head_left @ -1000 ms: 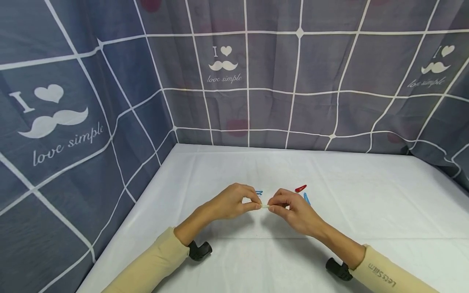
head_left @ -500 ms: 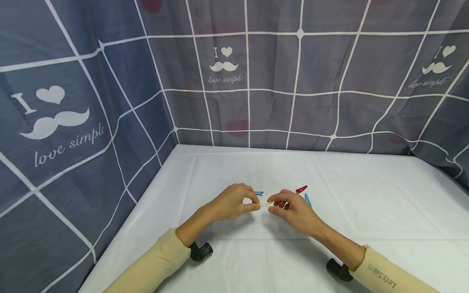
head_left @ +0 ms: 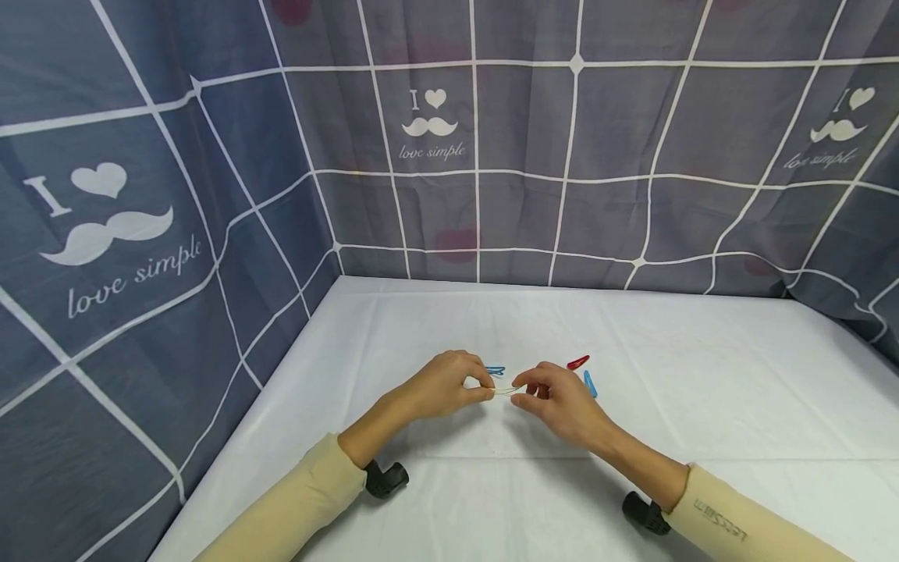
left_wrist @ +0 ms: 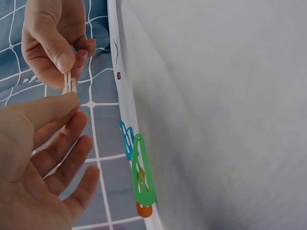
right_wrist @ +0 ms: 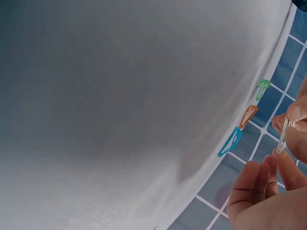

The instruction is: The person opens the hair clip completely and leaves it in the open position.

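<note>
Between my hands is a white snap hair clip (right_wrist: 283, 137), its two strips showing slightly apart in the head view. My left hand (head_left: 444, 384) pinches one end of it between thumb and index finger; the other left fingers are loosely bent. At the opposite end, my right hand (head_left: 562, 400) has its thumb and index finger curled about the clip, with a small gap between their tips. In the left wrist view the right thumb lies against the clip's end. Both hands are raised over the white table.
Behind the hands lie a red hair clip (head_left: 578, 362), a blue hair clip (head_left: 590, 383) and another blue one (head_left: 495, 371). Green (left_wrist: 142, 172) and orange (left_wrist: 144, 209) hair clips lie near the left hand. A grid-patterned curtain (head_left: 520, 211) borders the white table (head_left: 674, 351).
The right thumb and index finger have parted a little, so more of the white hair clip shows and its strips look separated. Both hands have shifted slightly left.
</note>
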Demonstrator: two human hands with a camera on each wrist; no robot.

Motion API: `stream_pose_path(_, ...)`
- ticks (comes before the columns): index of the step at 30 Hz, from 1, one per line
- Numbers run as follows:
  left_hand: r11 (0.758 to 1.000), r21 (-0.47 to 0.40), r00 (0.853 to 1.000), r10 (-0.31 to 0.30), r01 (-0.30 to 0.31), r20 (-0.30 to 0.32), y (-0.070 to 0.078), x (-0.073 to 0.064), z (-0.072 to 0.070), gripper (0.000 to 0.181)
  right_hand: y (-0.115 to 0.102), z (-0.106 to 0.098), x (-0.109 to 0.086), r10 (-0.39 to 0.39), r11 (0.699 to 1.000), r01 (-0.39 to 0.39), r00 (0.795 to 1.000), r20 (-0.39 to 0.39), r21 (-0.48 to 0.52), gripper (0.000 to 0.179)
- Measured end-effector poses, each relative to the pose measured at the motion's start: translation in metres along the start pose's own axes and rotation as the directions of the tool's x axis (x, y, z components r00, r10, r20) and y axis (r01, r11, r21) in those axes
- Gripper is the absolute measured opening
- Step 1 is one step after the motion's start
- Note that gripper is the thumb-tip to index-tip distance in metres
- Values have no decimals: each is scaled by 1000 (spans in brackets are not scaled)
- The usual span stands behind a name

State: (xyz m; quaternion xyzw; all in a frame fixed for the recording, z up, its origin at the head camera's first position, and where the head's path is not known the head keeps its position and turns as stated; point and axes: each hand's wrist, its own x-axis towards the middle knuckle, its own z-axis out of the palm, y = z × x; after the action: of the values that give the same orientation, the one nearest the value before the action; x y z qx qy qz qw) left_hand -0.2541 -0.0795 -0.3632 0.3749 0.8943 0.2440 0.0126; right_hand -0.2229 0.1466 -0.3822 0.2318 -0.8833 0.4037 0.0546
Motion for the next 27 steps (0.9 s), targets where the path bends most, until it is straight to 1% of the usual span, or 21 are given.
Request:
stream_pose_path(3,1000,11,1000,-22,22,10,-4,2,1,11,1,1,6,4,1000,-4,999,32,-28,11)
stream_pose_path(6,998,6,998,-57,57,19,-7,5,2,11,1,1,14,4,998,-1,998,57,-59,13)
stream_pose_path(9,997,-3,997,-77,77,22,-11,8,3,10,0,1,22,4,998,2,997,83,-70,14)
stream_pose_path(13,996,-7,995,-93,93,27,-14,9,3,9,2,3,29,39,997,-31,991,130,-64,15)
stream_pose_path(16,995,2,994,-99,99,40,-15,10,2,9,5,6,31,85,995,-75,985,153,-65,16)
stream_pose_path(20,995,15,994,-98,97,55,-15,11,3,8,9,9,30,113,992,-102,979,167,-70,15)
stream_pose_path(27,993,45,991,-116,114,62,-15,10,4,6,9,12,30,104,992,-90,978,181,-83,16)
